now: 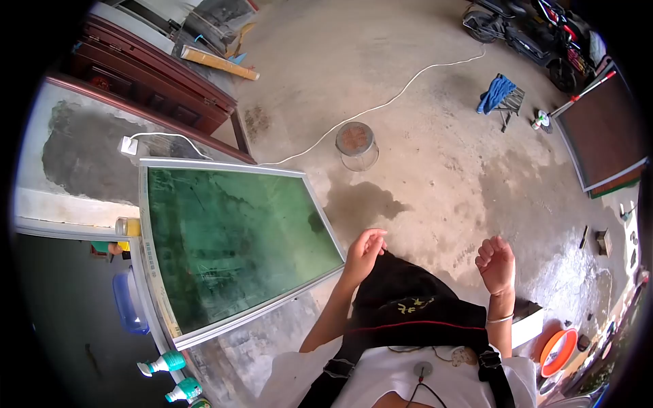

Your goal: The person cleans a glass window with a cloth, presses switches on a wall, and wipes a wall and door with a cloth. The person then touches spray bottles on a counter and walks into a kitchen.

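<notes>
My left hand [367,253] is in front of the black apron [408,292], near the right edge of a framed green glass panel [238,238]. Its fingers are curled, and whatever they may hold is too small to see. My right hand [495,262] is raised over the floor to the right of the apron, its fingers bent into a loose fist with nothing visible in it. Neither hand touches the panel, which leans by the wall at the left.
A round stool [355,139] stands ahead on the concrete floor, with a white cable [394,99] running past it. Farther right are a small rack with a blue cloth [496,94], a motorbike [524,37], a framed screen [602,129] and an orange basin [558,352]. Spray bottles [166,363] stand lower left.
</notes>
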Demonstrator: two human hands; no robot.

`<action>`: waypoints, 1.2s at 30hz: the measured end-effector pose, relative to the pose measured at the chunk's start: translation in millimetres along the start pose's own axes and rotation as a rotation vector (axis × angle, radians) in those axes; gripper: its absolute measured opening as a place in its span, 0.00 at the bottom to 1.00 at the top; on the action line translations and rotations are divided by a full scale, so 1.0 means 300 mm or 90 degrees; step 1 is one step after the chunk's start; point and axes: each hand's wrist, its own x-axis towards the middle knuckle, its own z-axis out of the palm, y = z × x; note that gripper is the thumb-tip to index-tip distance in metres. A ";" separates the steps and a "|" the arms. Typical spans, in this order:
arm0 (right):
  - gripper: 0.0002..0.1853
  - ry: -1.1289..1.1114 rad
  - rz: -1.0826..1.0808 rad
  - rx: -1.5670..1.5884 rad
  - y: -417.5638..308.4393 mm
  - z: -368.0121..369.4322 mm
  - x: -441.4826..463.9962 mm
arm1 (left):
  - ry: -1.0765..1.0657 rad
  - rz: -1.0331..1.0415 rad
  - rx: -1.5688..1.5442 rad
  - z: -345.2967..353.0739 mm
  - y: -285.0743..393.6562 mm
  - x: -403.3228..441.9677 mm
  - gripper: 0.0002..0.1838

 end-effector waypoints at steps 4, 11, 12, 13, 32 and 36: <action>0.21 -0.063 0.052 -0.008 -0.008 0.093 0.234 | 0.134 -0.057 -0.089 -0.156 -0.098 0.190 0.10; 0.24 -0.083 0.062 -0.035 -0.042 0.439 0.660 | 0.288 -0.254 -0.334 -0.383 -0.139 0.643 0.10; 0.21 -0.152 0.074 -0.004 -0.058 0.486 0.721 | 0.266 -0.258 -0.374 -0.410 -0.103 0.713 0.10; 0.21 -0.219 0.082 0.028 -0.071 0.531 0.775 | 0.241 -0.267 -0.414 -0.434 -0.070 0.781 0.11; 0.40 -0.370 0.090 0.049 -0.661 1.388 1.928 | 0.058 -0.080 -0.935 -0.431 0.358 2.171 0.37; 0.38 -0.381 0.119 -0.021 -0.763 1.536 2.209 | 0.084 -0.022 -0.960 -0.421 0.503 2.414 0.37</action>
